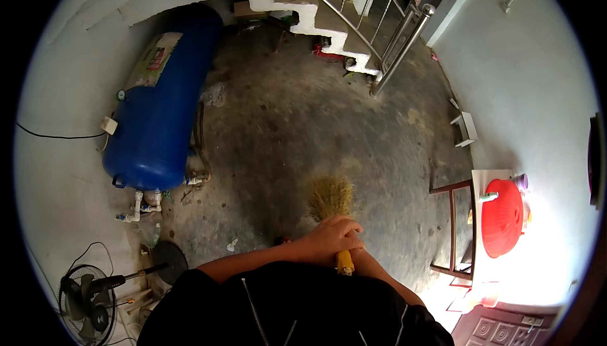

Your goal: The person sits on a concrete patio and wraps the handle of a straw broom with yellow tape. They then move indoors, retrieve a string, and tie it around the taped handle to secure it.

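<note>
A straw broom with a yellow handle (344, 262) is in front of my body, its yellowish bristles (331, 197) spread out beyond my hands, toward the grey floor. My left hand (324, 237) is closed around the handle. Against it, my right hand (355, 242) is closed on the same handle, close to its upper end. Both hands overlap, so most of the handle and some fingers are hidden. Whether the bristle tips touch the floor, I cannot tell.
A big blue tank (161, 112) with white pipes lies along the left wall. A standing fan (88, 302) is at lower left. Stairs with a metal railing (404, 49) rise at the back. To the right stand a small white stool (466, 129) and a table bearing a red cover (502, 218).
</note>
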A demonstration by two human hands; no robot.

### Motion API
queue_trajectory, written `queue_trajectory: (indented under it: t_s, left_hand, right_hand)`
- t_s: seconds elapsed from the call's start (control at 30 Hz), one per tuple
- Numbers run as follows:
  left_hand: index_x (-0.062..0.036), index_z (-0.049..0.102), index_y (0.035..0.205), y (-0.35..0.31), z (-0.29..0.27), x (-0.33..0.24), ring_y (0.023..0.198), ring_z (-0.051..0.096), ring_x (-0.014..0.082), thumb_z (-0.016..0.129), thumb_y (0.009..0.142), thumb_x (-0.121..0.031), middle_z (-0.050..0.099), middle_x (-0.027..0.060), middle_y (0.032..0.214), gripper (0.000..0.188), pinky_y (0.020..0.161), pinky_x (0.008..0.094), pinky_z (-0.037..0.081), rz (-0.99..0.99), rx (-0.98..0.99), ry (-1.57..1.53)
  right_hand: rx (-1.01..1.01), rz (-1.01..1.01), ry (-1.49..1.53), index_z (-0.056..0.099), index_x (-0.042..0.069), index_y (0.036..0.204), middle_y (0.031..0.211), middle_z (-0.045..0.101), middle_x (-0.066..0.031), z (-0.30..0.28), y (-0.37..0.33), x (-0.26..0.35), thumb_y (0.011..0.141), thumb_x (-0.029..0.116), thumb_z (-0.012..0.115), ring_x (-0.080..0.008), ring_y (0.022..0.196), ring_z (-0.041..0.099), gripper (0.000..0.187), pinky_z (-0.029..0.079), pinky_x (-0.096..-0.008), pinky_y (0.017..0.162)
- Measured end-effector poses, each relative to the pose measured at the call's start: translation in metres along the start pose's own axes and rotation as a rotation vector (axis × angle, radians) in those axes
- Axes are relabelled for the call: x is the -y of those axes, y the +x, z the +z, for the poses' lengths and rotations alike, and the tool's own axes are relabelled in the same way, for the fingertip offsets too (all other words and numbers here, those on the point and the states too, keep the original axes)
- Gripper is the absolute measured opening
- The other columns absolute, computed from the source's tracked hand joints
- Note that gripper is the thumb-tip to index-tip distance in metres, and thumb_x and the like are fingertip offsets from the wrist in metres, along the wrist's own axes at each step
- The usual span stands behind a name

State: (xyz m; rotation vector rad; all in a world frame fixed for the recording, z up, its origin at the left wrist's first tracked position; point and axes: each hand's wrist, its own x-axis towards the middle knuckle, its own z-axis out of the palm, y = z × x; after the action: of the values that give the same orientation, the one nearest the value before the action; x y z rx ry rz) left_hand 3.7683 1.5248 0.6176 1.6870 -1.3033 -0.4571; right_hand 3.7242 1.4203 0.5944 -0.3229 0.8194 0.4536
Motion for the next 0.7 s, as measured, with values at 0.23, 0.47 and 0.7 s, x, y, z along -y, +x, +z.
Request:
queue_trajectory:
  t_s: [0.23,0.47,0.7]
  left_hand:
    - [-0.0132,0.056,0.079,0.053,-0.036,0.061,0.118,0.047,0.0316,0.068,0.068,-0.010,0.058,0.0092,0.109,0.016,0.099,0.0461,0.032,0.233,-0.078,-0.083]
    - [-0.0143,0.059,0.079,0.141,-0.066,0.118,0.104,0.057,0.0240,0.069,0.065,-0.010,0.063,0.0051,0.099,0.017,0.089,0.0367,0.042,-0.022,-0.188,-0.045]
    - [-0.0113,0.058,0.084,0.190,-0.076,0.195,0.097,0.058,0.0251,0.066,0.066,-0.007,0.062,0.0056,0.093,0.020,0.077,0.0365,0.046,-0.248,-0.286,-0.078]
  right_hand:
    - [0.095,0.075,-0.268,0.056,0.006,0.088,0.082,0.059,-0.0097,0.009,0.077,0.074,0.088,0.057,0.044,-0.0221,0.074,0.056,0.052,0.046,-0.0342,0.061]
    - [0.170,0.215,-0.718,0.056,0.006,0.090,0.083,0.060,-0.0097,-0.005,0.154,0.192,0.088,0.056,0.045,-0.0211,0.075,0.057,0.051,0.046,-0.0336,0.062]
    - [0.288,0.433,-1.124,0.057,0.005,0.092,0.084,0.060,-0.0097,-0.032,0.238,0.278,0.089,0.054,0.045,-0.0202,0.077,0.057,0.051,0.046,-0.0330,0.064]
